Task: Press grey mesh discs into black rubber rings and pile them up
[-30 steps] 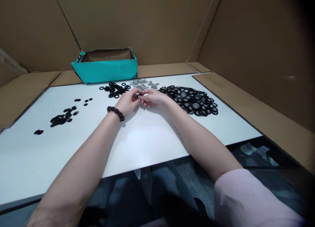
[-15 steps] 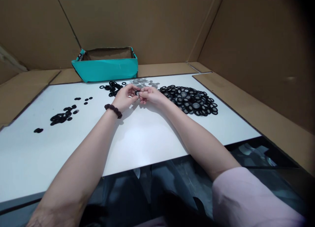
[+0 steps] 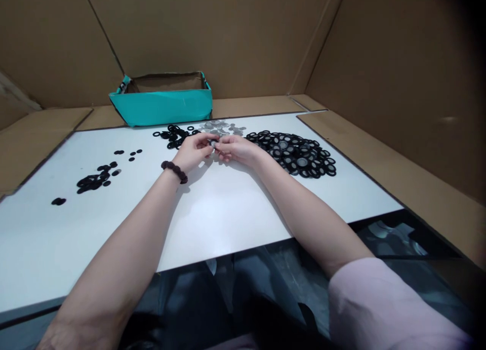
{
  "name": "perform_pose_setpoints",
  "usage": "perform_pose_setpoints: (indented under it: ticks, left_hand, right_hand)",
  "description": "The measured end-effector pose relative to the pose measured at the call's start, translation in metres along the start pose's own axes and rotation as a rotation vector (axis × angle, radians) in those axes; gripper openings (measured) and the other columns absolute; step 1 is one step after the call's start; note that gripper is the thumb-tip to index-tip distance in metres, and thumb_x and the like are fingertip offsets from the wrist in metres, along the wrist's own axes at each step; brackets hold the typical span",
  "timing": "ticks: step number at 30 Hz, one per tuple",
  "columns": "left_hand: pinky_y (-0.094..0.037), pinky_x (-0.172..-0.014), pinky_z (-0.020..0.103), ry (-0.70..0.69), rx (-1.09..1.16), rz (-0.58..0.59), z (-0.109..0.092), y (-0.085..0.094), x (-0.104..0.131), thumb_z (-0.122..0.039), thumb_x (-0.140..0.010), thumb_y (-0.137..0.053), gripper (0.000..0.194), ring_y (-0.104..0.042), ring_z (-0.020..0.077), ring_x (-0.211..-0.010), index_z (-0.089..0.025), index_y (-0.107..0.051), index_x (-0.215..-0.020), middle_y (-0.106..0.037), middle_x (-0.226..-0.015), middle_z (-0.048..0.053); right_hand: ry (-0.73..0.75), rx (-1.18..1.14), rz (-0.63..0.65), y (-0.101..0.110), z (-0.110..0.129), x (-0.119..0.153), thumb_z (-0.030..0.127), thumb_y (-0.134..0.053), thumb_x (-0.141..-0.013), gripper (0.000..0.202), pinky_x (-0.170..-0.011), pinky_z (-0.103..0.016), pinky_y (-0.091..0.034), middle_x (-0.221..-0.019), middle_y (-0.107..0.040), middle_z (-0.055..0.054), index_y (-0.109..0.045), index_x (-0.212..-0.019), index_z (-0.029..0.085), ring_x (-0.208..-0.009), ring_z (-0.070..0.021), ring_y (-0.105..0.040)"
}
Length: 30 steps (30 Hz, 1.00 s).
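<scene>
My left hand [image 3: 194, 151] and my right hand [image 3: 236, 149] meet fingertip to fingertip over the white board [image 3: 212, 213], pinching a small black ring with a grey disc [image 3: 213, 144] between them. A beaded bracelet [image 3: 173, 170] circles my left wrist. Just beyond my left hand lies a cluster of loose black rings [image 3: 173, 135]. Beyond both hands sits a small heap of grey mesh discs [image 3: 222, 127]. To the right of my right hand spreads a big pile of black rings with grey centres [image 3: 294, 153].
A teal box [image 3: 162, 105] stands open at the back, on cardboard. Small black discs [image 3: 94, 178] lie scattered on the board's left part. Cardboard walls [image 3: 379, 61] enclose the back and right. The board's near edge overhangs a dark space.
Both hands shifted slightly away from me, toward the ring cluster and grey discs, still pressed together on the small piece.
</scene>
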<state>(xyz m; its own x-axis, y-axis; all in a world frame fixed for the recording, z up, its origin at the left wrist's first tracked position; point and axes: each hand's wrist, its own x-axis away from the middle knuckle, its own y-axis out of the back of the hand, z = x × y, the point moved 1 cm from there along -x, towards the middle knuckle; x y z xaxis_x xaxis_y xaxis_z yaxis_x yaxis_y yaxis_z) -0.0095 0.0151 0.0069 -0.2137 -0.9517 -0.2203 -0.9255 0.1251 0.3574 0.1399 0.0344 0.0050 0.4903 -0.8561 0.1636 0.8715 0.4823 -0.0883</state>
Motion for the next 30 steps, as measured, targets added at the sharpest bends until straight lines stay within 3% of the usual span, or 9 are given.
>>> perform_pose_setpoints:
  ticks: [5,10,18,23,30]
  left_hand:
    - [-0.046,-0.061,0.025,0.074,0.032,-0.038,0.0,-0.002,0.0,-0.011,-0.068,-0.056,0.031,-0.053,0.0097,-0.055,-0.015,-0.066,-0.097,-0.057,-0.062,-0.002]
    - [-0.049,-0.067,0.028,0.111,0.11,-0.059,0.003,-0.002,0.0,-0.018,-0.071,-0.059,0.027,-0.06,0.0129,-0.064,-0.013,-0.065,-0.097,-0.065,-0.071,0.003]
    - [-0.046,-0.073,0.029,-0.101,-0.291,0.093,-0.005,-0.002,0.005,-0.025,-0.067,-0.063,0.044,-0.057,0.0148,-0.075,-0.012,-0.063,-0.109,-0.066,-0.088,0.005]
    - [-0.044,-0.072,0.028,-0.21,-0.505,0.038,-0.011,-0.007,0.008,-0.024,-0.07,-0.059,0.03,-0.054,0.0141,-0.072,-0.015,-0.065,-0.098,-0.066,-0.09,0.005]
    - [-0.043,-0.073,0.028,-0.278,-0.586,-0.008,-0.012,-0.008,0.008,-0.022,-0.071,-0.057,0.026,-0.056,0.0156,-0.075,-0.015,-0.065,-0.095,-0.066,-0.09,0.005]
  right_hand:
    - [0.035,-0.027,-0.001,0.002,-0.002,-0.002,0.004,-0.058,-0.082,0.012,-0.046,-0.015,-0.045,-0.058,-0.06,0.0,-0.053,-0.075,0.012,-0.049,-0.0063,-0.056]
    - [-0.022,-0.059,-0.03,-0.003,0.002,0.002,0.003,-0.056,-0.084,0.019,-0.055,-0.016,-0.052,-0.062,-0.065,-0.005,-0.052,-0.067,0.012,-0.056,-0.0079,-0.062]
    - [-0.115,-0.039,0.005,0.0,0.002,0.003,0.005,-0.052,-0.087,0.015,-0.051,-0.019,-0.053,-0.055,-0.061,-0.004,-0.057,-0.073,0.009,-0.051,-0.0094,-0.059]
    - [-0.117,-0.035,0.007,-0.003,0.002,0.004,0.006,-0.055,-0.085,0.013,-0.051,-0.018,-0.05,-0.054,-0.057,-0.001,-0.059,-0.073,0.008,-0.05,-0.0077,-0.055]
    - [-0.111,-0.02,-0.059,-0.004,0.003,0.005,0.007,-0.057,-0.085,0.021,-0.049,-0.017,-0.047,-0.052,-0.055,-0.001,-0.058,-0.064,0.009,-0.049,-0.0064,-0.051]
